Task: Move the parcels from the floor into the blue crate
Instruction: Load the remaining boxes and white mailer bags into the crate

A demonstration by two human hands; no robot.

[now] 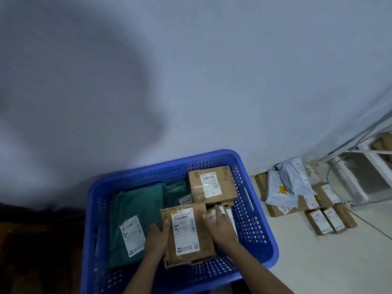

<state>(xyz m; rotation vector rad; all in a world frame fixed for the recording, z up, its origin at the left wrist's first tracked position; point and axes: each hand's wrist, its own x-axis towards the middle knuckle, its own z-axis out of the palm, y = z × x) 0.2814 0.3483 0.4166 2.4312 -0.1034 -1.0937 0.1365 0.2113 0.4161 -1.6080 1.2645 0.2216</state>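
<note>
A blue perforated crate (257,234) stands on the floor against the wall. Inside it lie a green mailer bag (131,211) with a white label, a second green bag (176,190) and a brown cardboard box (212,185) at the far right. I hold a flat brown cardboard parcel (188,234) with a white label inside the crate, above the other parcels. My left hand (157,237) grips its left edge. My right hand (218,227) holds its right edge, fingers spread along the side. More small boxes lie under my right hand, mostly hidden.
On the floor to the right of the crate lies a pile of parcels: grey plastic mailers (290,183) and several small brown boxes (328,219). A white metal rack (360,177) stands beyond them. A plain wall rises behind the crate. A dark area lies at left.
</note>
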